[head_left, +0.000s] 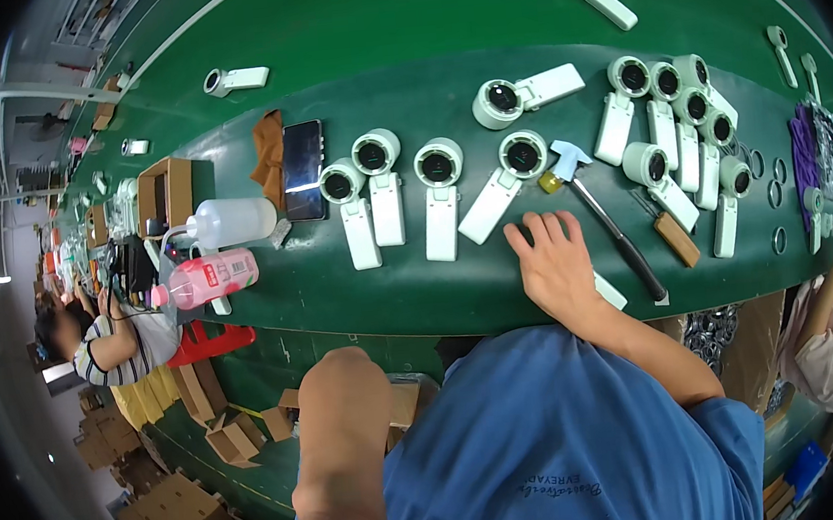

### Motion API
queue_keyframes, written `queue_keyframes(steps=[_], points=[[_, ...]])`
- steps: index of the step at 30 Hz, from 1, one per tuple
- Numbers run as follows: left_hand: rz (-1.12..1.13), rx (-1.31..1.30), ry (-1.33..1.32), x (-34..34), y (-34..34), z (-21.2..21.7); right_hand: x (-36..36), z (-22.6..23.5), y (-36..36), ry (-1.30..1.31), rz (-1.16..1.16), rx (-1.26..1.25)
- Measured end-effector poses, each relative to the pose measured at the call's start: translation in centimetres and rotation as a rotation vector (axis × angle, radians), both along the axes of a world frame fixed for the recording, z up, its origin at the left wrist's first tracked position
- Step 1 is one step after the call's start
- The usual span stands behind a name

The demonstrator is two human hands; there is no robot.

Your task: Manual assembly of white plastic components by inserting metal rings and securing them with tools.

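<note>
My right hand (554, 266) lies palm down near the front of the green table, fingers spread, with nothing visible in it. A pale green handle (609, 291) shows beside its wrist. Just beyond the fingertips is a handheld fan (524, 154) with a round dark-centred head; another handheld fan (437, 164) and several more stand in a row to its left. To the right of the hand rests a hammer (606, 219) with a light blue head and black grip. My left arm (342, 425) comes in from below, bent at the table's edge; its hand is hidden.
More fans (667, 119) cluster at right, near a wooden-handled tool (677, 239) and metal rings (775, 194). At left lie a phone (305, 171), brown cloth (269, 159), a clear squeeze bottle (235, 221) and a pink bottle (210, 278). Cardboard boxes (234, 439) stand below; people (126, 340) sit either side.
</note>
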State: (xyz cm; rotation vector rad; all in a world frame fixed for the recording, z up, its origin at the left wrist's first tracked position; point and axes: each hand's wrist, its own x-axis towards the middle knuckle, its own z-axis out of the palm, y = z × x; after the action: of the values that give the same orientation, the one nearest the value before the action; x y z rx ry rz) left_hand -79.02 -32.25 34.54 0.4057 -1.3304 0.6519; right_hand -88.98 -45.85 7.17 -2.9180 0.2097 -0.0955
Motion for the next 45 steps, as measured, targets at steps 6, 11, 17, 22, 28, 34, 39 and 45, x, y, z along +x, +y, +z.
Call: queue_keyframes(steps=[6,11,17,22,28,34,39,45], points=[[0.009,0.064,0.042,0.5,0.5,-1.6,0.8,-0.2,-1.3,0.007,0.182,-0.019],[-0.588,-0.137,0.323,-0.4,-2.4,-6.5,-0.8,1.9,-2.8,-0.245,0.177,0.284],[-1.303,0.571,0.632,-1.5,-3.1,-8.6,-6.1,2.5,-4.9,0.052,-0.194,0.289],[-1.383,0.562,0.500,3.0,-4.6,-10.2,-5.3,2.7,-7.6,0.156,-0.117,0.364],[-0.688,1.001,1.083,2.8,1.4,-20.0,10.7,5.3,-16.5,-0.127,-0.044,0.236],[0.307,1.378,0.717,-1.1,5.7,-30.8,28.3,-2.2,-26.1,-0.152,-0.080,0.152],[0.571,1.499,0.503,-1.5,5.6,-31.7,29.2,-4.9,-25.5,-0.225,-0.109,-0.236],[0.652,1.428,0.509,-1.7,5.4,-31.9,16.9,3.8,-20.9,0.193,0.291,0.145]])
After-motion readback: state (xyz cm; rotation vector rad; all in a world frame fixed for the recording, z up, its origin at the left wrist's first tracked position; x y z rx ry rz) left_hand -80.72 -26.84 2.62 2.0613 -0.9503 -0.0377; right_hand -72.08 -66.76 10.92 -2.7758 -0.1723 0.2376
